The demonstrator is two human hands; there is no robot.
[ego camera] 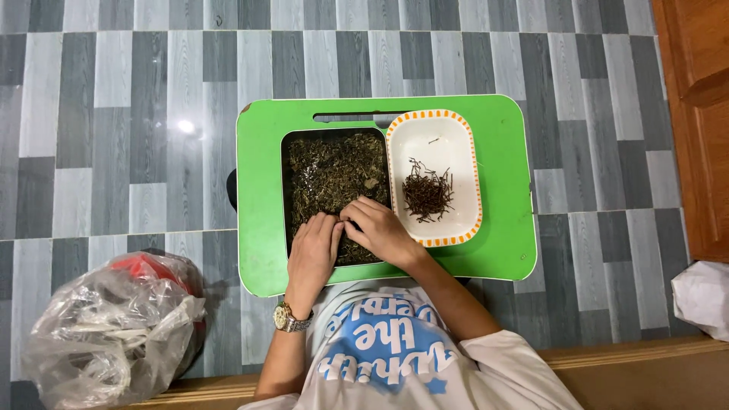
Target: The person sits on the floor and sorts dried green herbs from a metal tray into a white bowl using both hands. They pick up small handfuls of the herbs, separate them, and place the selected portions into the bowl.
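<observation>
Packaging: a crumpled clear plastic bag (106, 334) with something red inside lies on the floor at lower left, beside the green surface (258, 228). A white bag (702, 296) sits at the right edge, partly cut off.

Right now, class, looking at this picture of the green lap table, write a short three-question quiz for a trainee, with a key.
1. True or false: both hands rest in the dark tray of dried leaves.
2. Which dish holds the small pile of dark stems? A) the dark tray B) the white dish with the orange rim C) the plastic bag
3. Which wrist bears the watch?

Key: 1 true: left hand and right hand meet there, on the green table. 2 B. 3 the left.
</observation>
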